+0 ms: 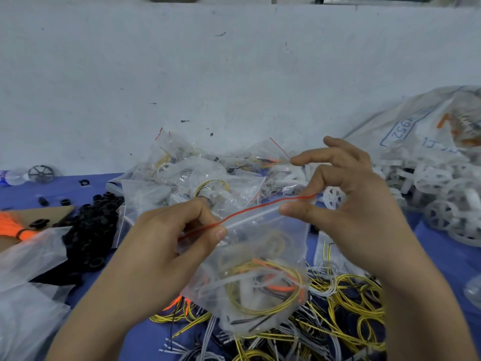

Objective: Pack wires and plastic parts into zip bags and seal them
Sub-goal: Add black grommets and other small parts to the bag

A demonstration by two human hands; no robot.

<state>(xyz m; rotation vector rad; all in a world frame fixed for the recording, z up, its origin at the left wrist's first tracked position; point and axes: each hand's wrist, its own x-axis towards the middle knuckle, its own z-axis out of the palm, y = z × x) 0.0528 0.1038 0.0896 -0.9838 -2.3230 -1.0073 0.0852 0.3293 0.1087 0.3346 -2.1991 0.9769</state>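
Observation:
I hold a clear zip bag (263, 290) in the air over the table, with yellow, orange and white wires and a pale plastic part inside. Its red zip strip (250, 210) runs along the top edge. My left hand (166, 246) pinches the strip at its left end between thumb and fingers. My right hand (346, 204) pinches the strip at its right end with thumb and forefinger, the other fingers spread upward. Loose yellow and white wires (346, 308) lie under the bag.
A heap of filled zip bags (208, 178) lies behind. Black plastic rings (91, 225) pile at the left beside orange wires (13, 225) on cardboard. White plastic wheels (429, 188) spill from a big printed bag (416, 126) at the right. A grey wall stands behind.

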